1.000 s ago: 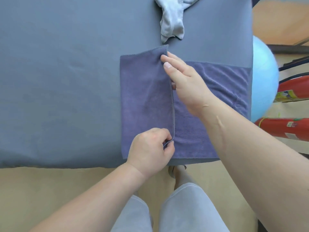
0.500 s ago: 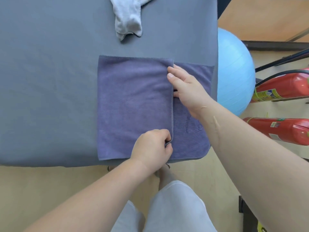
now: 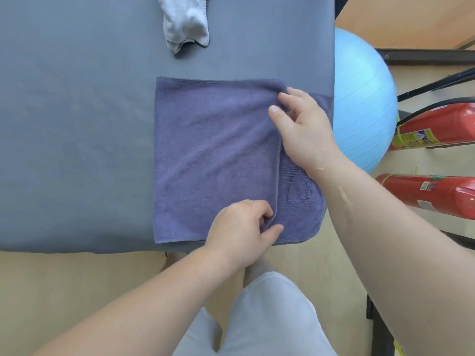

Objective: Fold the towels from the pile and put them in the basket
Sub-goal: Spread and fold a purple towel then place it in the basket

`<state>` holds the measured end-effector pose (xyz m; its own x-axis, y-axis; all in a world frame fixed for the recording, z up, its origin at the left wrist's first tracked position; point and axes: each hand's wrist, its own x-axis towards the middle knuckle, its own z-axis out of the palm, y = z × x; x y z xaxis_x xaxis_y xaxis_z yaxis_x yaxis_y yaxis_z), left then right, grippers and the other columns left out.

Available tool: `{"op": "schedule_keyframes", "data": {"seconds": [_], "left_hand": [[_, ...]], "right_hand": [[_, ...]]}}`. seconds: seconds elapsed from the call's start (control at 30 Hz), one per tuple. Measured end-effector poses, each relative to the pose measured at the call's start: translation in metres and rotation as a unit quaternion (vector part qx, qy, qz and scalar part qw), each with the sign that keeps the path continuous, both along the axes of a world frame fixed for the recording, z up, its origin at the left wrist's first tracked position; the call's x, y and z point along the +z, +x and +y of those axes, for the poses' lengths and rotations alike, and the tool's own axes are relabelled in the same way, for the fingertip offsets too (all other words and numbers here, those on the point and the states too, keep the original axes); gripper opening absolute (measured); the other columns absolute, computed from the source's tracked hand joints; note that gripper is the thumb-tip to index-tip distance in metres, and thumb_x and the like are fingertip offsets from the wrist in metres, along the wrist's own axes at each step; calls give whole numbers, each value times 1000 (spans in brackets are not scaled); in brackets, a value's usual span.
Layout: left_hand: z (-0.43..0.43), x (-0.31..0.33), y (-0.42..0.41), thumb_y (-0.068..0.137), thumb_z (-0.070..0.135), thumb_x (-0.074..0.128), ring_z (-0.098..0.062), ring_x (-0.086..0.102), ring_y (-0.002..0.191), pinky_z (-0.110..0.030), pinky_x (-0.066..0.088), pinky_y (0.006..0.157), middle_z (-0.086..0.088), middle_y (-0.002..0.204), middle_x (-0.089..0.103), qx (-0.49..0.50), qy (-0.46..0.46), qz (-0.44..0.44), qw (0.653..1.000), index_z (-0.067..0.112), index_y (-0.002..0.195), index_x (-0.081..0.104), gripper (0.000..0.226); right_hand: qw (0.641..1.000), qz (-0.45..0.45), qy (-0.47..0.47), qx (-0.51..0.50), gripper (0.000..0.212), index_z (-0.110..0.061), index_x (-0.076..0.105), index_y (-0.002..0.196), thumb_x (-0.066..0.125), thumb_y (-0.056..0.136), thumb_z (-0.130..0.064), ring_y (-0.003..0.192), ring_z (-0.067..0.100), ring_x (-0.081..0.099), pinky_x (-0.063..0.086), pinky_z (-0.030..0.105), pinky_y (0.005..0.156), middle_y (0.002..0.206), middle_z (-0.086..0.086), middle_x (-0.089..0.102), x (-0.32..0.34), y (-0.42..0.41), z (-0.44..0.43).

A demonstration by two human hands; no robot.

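We have the purple towel (image 3: 216,155) lying flat on the gray bench (image 3: 77,124) at its near right corner. One layer is folded over, so a strip with a printed logo shows on the right. Our left grip (image 3: 241,227) is clamped on the folded layer's near corner, thumb against curled fingers. Our right grip (image 3: 300,127) pinches its far corner. A crumpled gray towel (image 3: 185,24) lies at the bench's far edge, well apart.
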<state>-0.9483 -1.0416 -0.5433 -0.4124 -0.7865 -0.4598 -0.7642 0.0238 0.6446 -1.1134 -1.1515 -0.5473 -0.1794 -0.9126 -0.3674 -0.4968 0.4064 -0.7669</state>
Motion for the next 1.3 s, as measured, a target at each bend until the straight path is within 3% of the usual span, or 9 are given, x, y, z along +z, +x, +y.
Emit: {"op": "schedule_keyframes", "data": {"seconds": [0.1,0.17,0.27,0.4,0.63,0.8,0.9,1.03,1.3], "left_hand": [[-1,-7,3,88,59,45,-14,57,77,-35,49,70,8,75,61,6,7,-20,1000,24,85,66,40],[-2,-8,14,92,50,40,-21,57,74,-41,49,65,4,72,59,35,-65,-20,997,19,79,62,40],[-11,-11,46,91,37,50,-21,56,73,-41,48,62,4,74,56,126,-142,-50,981,19,79,60,24],[-23,-9,98,88,27,64,-15,48,72,-35,42,62,7,78,51,199,-133,-117,964,21,82,55,13],[-29,-4,157,80,52,70,-18,54,65,-31,37,54,6,68,55,156,-27,-265,951,21,68,48,40],[-33,-8,167,81,45,68,-21,59,68,-29,40,52,5,65,60,127,32,-250,959,19,65,53,34],[-38,-7,172,80,33,70,-22,61,71,-28,42,54,4,68,62,131,66,-220,964,20,65,56,25],[-43,-5,189,80,30,69,-20,61,68,-27,41,52,5,67,62,141,76,-193,968,20,64,55,23],[-64,0,278,77,28,69,-18,60,67,-29,47,54,4,63,63,189,48,-210,958,19,62,57,22]], "right_hand": [[966,229,41,115,60,-17,45,147,51,96,-50,146,32,24,24,50,116,166,5,17,-12,6,6],[951,286,10,115,64,-22,38,152,50,96,-52,148,34,17,20,51,113,168,7,7,-10,21,12],[939,306,-71,143,61,-26,44,149,50,94,-51,145,36,24,24,49,108,164,11,21,-8,57,16],[932,257,-78,244,51,-29,53,143,49,96,-49,137,33,35,30,48,105,153,6,39,-6,110,8],[897,296,-8,329,60,-40,29,155,30,100,-64,143,33,20,24,49,111,162,5,18,-11,177,-23],[857,386,22,342,71,-26,22,159,31,99,-64,143,37,19,25,49,109,163,10,13,-14,196,-28],[868,388,21,308,78,-12,29,155,36,97,-63,140,32,26,28,47,106,160,6,22,-12,205,-30],[900,339,16,273,73,-10,37,148,40,97,-62,137,27,29,30,45,103,161,-3,22,-10,219,-37],[948,208,-7,241,83,-10,23,157,43,97,-62,147,18,22,24,43,113,166,-5,11,-5,305,-56]]}}
